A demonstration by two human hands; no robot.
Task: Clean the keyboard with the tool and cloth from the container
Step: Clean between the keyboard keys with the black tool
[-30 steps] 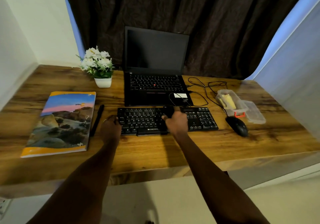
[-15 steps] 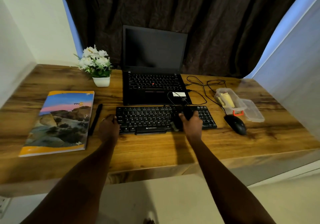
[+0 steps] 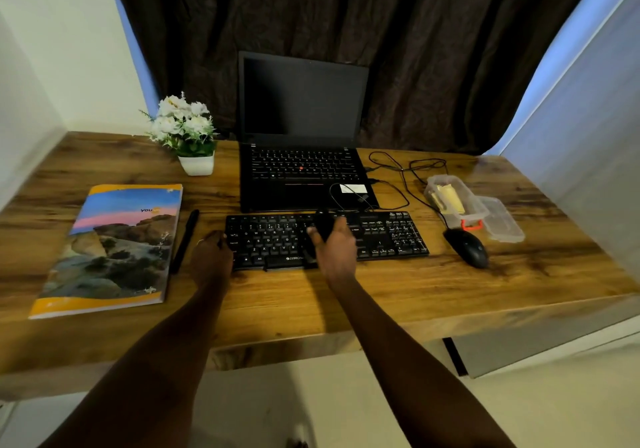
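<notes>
The black keyboard lies on the wooden desk in front of the laptop. My right hand is over the keyboard's middle and grips a small dark cleaning tool, which sits on the keys. My left hand holds the keyboard's left end, fingers curled at its edge. At the right stands the open clear container, with a yellow cloth inside it.
An open black laptop sits behind the keyboard, cables trailing to its right. A black mouse and the container's lid lie right of the keyboard. At the left are a pen, a book and a flower pot.
My right hand swept the tool rightward across the keys, then back left to the keyboard's middle. My left hand stayed at the keyboard's left end.
</notes>
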